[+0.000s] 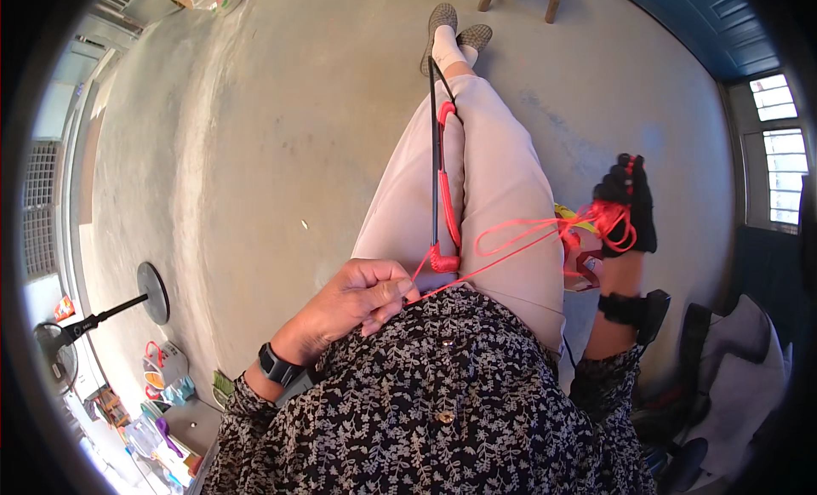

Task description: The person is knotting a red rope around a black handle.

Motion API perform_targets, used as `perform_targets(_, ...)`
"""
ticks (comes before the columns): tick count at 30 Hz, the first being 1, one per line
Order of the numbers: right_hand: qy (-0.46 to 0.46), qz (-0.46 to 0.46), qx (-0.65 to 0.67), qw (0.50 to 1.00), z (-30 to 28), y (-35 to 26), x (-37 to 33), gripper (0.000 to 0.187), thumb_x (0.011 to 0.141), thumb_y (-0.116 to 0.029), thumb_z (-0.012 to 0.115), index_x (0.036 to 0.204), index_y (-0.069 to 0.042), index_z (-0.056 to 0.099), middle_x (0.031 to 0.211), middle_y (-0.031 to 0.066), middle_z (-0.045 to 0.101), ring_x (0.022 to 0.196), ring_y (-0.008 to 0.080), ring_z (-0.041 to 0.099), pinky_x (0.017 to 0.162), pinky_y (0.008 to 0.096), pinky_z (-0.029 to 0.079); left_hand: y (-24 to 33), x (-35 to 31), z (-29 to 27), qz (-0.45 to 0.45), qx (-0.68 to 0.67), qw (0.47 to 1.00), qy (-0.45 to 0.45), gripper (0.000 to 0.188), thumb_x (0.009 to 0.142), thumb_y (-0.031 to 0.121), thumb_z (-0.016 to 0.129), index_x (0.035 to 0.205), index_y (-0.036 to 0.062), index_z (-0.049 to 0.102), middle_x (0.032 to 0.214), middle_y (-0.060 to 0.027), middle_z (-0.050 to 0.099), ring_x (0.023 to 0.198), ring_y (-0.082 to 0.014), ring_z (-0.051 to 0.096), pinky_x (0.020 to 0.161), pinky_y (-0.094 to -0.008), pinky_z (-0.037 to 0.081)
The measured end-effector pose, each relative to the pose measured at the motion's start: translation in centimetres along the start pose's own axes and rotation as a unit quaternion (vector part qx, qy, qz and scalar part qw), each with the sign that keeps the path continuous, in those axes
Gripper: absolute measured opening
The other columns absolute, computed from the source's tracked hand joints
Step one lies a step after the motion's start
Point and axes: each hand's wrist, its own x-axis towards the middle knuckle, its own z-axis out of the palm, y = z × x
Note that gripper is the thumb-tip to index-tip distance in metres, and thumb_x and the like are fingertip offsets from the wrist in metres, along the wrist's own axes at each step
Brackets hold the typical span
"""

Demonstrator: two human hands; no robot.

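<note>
On my lap rests a narrow black rod frame (435, 171), pointing toward my feet. Red cord is wound tightly around parts of its right side (449, 210) and its near corner. My left hand (366, 295), with a watch on the wrist, is beside that near corner, thumb and fingers pinched on the red cord (519, 263). From there the cord runs taut to the right. My right hand (631, 201), in a black glove, is raised out to the right of my knees. It is closed on a loose bundle of red cord (608, 220), with loops hanging toward my lap.
A bag with red and yellow print (583, 269) stands beside my right thigh. Stool legs (553, 3) are beyond my feet. At left are a stand with a round black disc (153, 292) and a white bucket (166, 363). A grey-white chair (736, 367) is at right.
</note>
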Motion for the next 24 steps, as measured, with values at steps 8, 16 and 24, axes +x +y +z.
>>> perform_targets(8, 0.107, -0.124, -0.147, 0.976, 6.7, -0.1, 0.9, 0.03, 0.1, -0.03, 0.048, 0.105, -0.003, 0.06, 0.082, 0.0047, 0.061, 0.069, 0.0142, 0.056, 0.066, 0.0281, 0.047, -1.4, 0.9, -0.5, 0.016, -0.167, 0.985, -0.029, 0.027, 0.097, 0.026, 0.054, 0.089, 0.002, 0.063, 0.056, 0.0018, 0.046, 0.039, -0.0063, 0.036, 0.039, -0.0192, 0.03)
perform_targets(16, 0.06, -0.185, -0.746, 0.637, 9.9, 10.5, -0.8, 0.018, 0.086, -0.023, 0.064, 0.094, -0.007, 0.067, 0.078, 0.0159, 0.061, 0.072, 0.0286, 0.061, 0.068, 0.0362, 0.048, -0.2, 4.8, -0.4, 0.249, -0.186, 0.95, 0.025, 0.037, 0.094, 0.016, 0.055, 0.127, -0.0012, 0.052, 0.128, -0.0127, 0.056, 0.112, -0.0193, 0.058, 0.082, -0.029, 0.054)
perform_targets(24, -0.07, -0.033, -0.518, 0.852, 9.1, 15.6, -2.3, 0.038, 0.092, -0.018, 0.06, 0.127, -0.005, 0.049, 0.083, 0.0083, 0.066, 0.08, 0.0172, 0.063, 0.076, 0.0294, 0.05, -1.6, 7.8, 0.0, 0.237, 0.307, 0.911, 0.137, 0.021, 0.091, 0.005, 0.06, 0.111, -0.0013, 0.06, 0.096, -0.005, 0.068, 0.085, -0.0135, 0.064, 0.075, -0.0272, 0.053)
